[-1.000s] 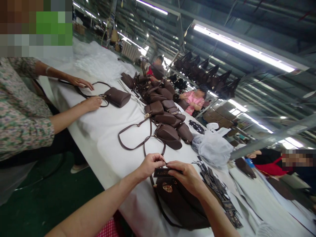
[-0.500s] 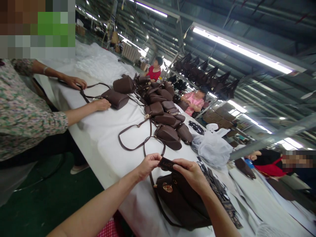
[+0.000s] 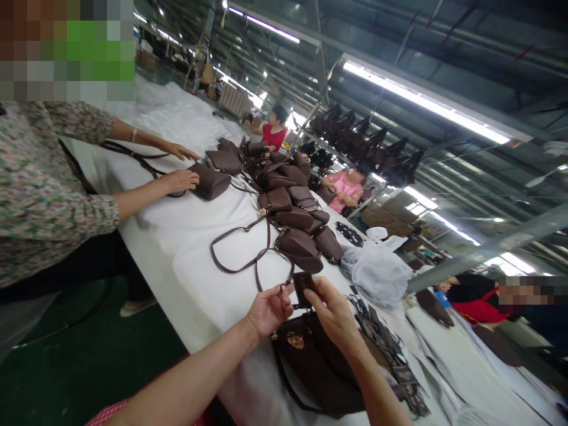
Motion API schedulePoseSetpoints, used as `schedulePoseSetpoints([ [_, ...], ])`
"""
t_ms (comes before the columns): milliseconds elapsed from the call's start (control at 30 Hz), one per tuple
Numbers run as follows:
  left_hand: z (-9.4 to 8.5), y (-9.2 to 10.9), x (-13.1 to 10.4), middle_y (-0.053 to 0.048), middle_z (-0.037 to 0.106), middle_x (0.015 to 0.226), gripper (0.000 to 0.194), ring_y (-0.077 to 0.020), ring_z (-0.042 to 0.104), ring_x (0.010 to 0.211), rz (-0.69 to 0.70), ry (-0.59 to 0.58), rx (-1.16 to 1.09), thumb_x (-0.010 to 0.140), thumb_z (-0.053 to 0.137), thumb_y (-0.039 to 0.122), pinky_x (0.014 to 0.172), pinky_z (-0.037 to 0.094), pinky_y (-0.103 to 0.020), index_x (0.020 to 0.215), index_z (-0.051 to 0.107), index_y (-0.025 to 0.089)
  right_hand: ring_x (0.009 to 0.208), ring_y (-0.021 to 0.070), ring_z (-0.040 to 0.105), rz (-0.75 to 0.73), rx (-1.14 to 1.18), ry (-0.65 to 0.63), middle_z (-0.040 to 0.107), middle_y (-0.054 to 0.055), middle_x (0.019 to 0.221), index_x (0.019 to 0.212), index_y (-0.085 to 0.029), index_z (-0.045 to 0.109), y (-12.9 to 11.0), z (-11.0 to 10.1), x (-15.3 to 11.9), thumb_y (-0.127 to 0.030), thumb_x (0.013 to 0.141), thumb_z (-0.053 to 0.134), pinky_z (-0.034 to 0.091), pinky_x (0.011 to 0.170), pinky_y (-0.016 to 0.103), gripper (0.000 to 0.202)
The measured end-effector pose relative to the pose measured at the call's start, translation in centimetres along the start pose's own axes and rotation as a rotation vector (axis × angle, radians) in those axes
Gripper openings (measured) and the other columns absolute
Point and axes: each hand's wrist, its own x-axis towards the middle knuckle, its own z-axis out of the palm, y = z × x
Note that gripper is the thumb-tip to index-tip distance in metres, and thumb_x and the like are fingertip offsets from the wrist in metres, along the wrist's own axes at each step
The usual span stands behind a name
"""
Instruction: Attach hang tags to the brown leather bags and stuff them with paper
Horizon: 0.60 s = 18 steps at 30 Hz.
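Observation:
A small dark hang tag (image 3: 302, 285) with lettering is pinched between the thumb and fingers of my right hand (image 3: 331, 307). Close beside it on the left, my left hand (image 3: 271, 309) has its fingers curled and thumb drawn in; whether a cord or strap lies in them I cannot make out. Below both hands a dark brown handbag (image 3: 319, 370) with a gold emblem rests on the table, partly covered by my right forearm. Its strap runs down its left side. A row of dark tags (image 3: 394, 355) with cords lies just right of the bag.
Many brown handbags (image 3: 297, 245) with straps are heaped on the white table (image 3: 190, 248). Clear plastic (image 3: 377, 266) lies at right. On the left, a co-worker's hands (image 3: 180, 180) touch another bag. Other people sit farther off, and bags hang from a rack (image 3: 364, 136).
The tag has turned from lying sideways between both hands to upright in my right hand. My left hand has come off its end and lowered. The co-worker's hands have moved onto their bag.

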Motion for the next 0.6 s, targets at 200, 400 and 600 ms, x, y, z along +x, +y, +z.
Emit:
schedulePoseSetpoints([
  [200, 0.4, -0.1, -0.3, 0.005, 0.059, 0.069, 0.018, 0.0023, 0.036, 0.038, 0.068, 0.021, 0.003, 0.078, 0.061, 0.001, 0.044, 0.038, -0.012, 0.092, 0.065, 0.011, 0.059, 0.0135, 0.051, -0.006, -0.19, -0.008, 0.056, -0.003, 0.065, 0.078, -0.021, 0.053, -1.3, 0.6, 0.9, -0.032, 0.091, 0.041, 0.038, 0.058, 0.023, 0.021],
  [400, 0.0, 0.4, 0.1, 0.001, 0.067, 0.077, 0.009, -0.0033, 0.058, 0.054, 0.131, 0.136, 0.06, 0.084, 0.067, 0.019, 0.049, 0.045, -0.012, 0.091, 0.064, 0.014, 0.073, 0.0176, 0.063, -0.05, -0.809, -0.223, 0.069, 0.004, 0.082, 0.088, -0.021, 0.059, -1.9, 1.6, 2.1, -0.016, 0.091, 0.041, 0.035, 0.063, 0.026, 0.019],
  [600, -1.0, 0.9, -0.1, -0.001, 0.068, 0.073, 0.027, -0.0101, 0.065, 0.061, 0.205, 0.103, 0.267, 0.067, 0.082, 0.028, 0.046, 0.041, -0.014, 0.082, 0.064, 0.014, 0.085, 0.0225, 0.068, 0.029, -1.0, -0.337, 0.071, 0.01, 0.093, 0.1, -0.02, 0.061, -3.1, 2.9, 2.7, -0.011, 0.092, 0.042, 0.04, 0.074, 0.032, 0.023],
])
